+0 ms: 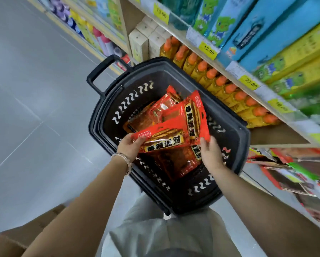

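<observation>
The person stands in a shop aisle over a black plastic shopping basket (174,62) with slotted walls, which stands on the floor beside the shelves. The left hand (129,145) pinches 1 flat red foil snack packet with yellow lettering (163,140) by its end, so that it lies crosswise above the basket. The right hand (211,154) grips the lower corner of a 2nd red foil packet (194,115), which stands nearly upright and touches the 1st. More red packets (155,115) lie piled inside the basket below.

I judge that the step in hand is sorting these packets at the basket. Whether the 2 are going in or coming out, I cannot tell. The next move calls for keeping each slippery packet apart from the other, and for clearing the basket rim.
</observation>
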Tool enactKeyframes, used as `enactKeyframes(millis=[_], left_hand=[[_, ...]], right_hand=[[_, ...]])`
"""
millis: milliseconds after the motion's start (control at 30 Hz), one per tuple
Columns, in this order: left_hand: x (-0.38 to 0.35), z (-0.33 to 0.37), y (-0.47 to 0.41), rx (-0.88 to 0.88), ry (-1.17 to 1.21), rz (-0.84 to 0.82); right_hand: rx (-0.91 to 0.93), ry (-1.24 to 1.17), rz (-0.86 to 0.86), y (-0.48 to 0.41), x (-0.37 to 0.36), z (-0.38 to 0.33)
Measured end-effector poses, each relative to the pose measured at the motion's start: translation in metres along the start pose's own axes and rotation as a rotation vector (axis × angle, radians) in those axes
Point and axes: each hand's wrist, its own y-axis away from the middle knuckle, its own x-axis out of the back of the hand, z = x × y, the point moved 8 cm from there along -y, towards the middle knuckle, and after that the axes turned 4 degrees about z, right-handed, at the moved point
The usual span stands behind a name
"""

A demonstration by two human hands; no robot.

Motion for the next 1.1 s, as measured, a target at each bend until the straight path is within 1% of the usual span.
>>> enactKeyframes(millis=[67,133,200,267,367,400,467,500,633,733,833,933,1100], left_hand=[[0.003,0.011,0.016,-0.073,-0.074,0.006],[-0.002,0.025,0.035,-0.158,-0.149,-0.022],[-0.017,0.039,0.054,-0.220,-0.174,-0.085],[-0.035,0.055,0.075,-0.285,-0.177,-0.126],[-0.065,0.083,0.113,-0.459,-0.223,-0.163],[-0.075,0.092,0.128,-0.509,-0.246,-0.182],[-0.096,0.107,0.160,-0.602,-0.271,-0.213],[-0.106,0.114,0.176,-0.643,-0.267,-0.224],[-0.155,0.132,0.255,-0.809,-0.223,-0.294],[-0.203,0.125,0.314,-0.826,-0.203,-0.444],[-0.251,0.120,0.371,-0.917,-0.179,-0.498],[-0.293,0.124,0.428,-0.995,-0.123,-0.531],[-0.354,0.154,0.517,-1.126,-0.118,-0.670]], right_hand=[[0.102,0.068,0.088,0.029,0.025,-0.002],[0.188,0.112,0.205,0.057,0.053,-0.004],[0.229,0.060,0.312,0.084,0.080,-0.001],[0.207,-0.078,0.455,0.110,0.109,0.010],[0.111,-0.470,0.674,0.146,0.157,0.039],[0.092,-0.537,0.738,0.159,0.173,0.049],[0.108,-0.561,0.852,0.187,0.206,0.069],[0.120,-0.572,0.881,0.199,0.221,0.081],[0.146,-0.543,0.958,0.249,0.282,0.132],[0.179,-0.439,0.974,0.284,0.331,0.166],[0.180,-0.342,0.992,0.313,0.380,0.201],[0.197,-0.271,1.078,0.342,0.436,0.229],[0.244,-0.207,1.221,0.381,0.540,0.252]])
